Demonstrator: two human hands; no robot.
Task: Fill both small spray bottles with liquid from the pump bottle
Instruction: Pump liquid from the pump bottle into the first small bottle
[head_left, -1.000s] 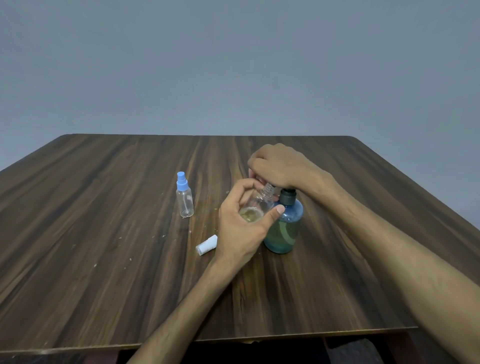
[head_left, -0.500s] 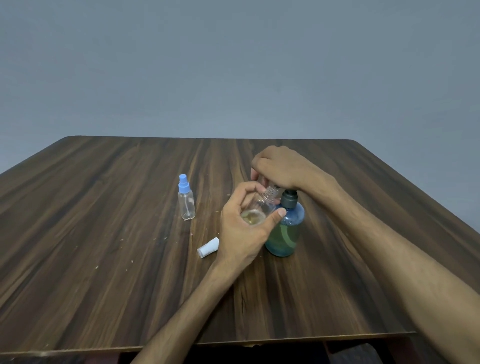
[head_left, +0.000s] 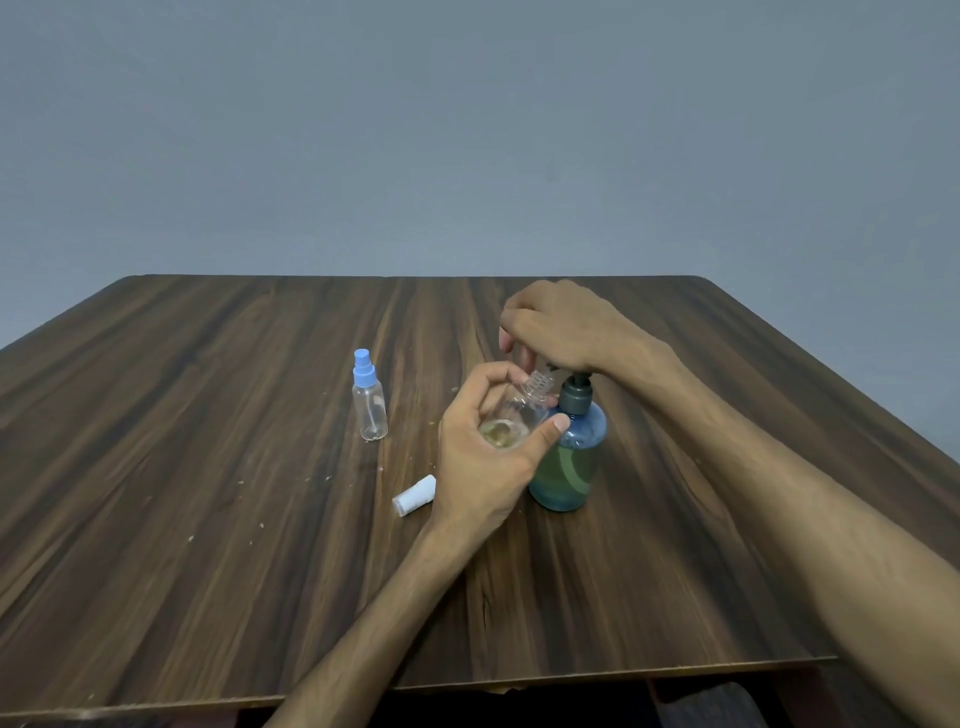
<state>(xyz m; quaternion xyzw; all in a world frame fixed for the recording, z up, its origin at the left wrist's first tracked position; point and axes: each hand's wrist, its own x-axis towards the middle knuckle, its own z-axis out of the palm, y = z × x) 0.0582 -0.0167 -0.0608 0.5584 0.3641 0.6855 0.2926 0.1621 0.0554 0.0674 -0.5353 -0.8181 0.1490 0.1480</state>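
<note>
Dark wood grain runs the length of the bench (head_left: 208, 519), which carries all the task's things in front of a plain grey wall (head_left: 467, 130). Right of the middle stands the pump bottle (head_left: 569, 462), blue and see-through, upright, with greenish liquid filling its lower part and a dark collar at its neck. The right hand (head_left: 561, 327) lies over the pump head with its fingers curled down around it, so the grip is closed on the top of the pump; the spout itself is hidden beneath the fingers.

Touching the pump bottle's left shoulder is the open spray bottle (head_left: 519, 410), clear, uncapped and tilted so that its threaded neck points up and to the right, under the right hand. The left hand (head_left: 483, 467) holds it off the bench, thumb pressed along the near side and fingers wrapped round the far side, a closed grip around the body. A little yellowish liquid sits in its lower part.

Its white cap (head_left: 414, 495) lies on its side on the bench, just left of the left wrist. Farther left, well apart from the hands, the second spray bottle (head_left: 369, 402) stands upright with its blue sprayer top on; it looks clear inside, with only the dip tube showing.
</note>
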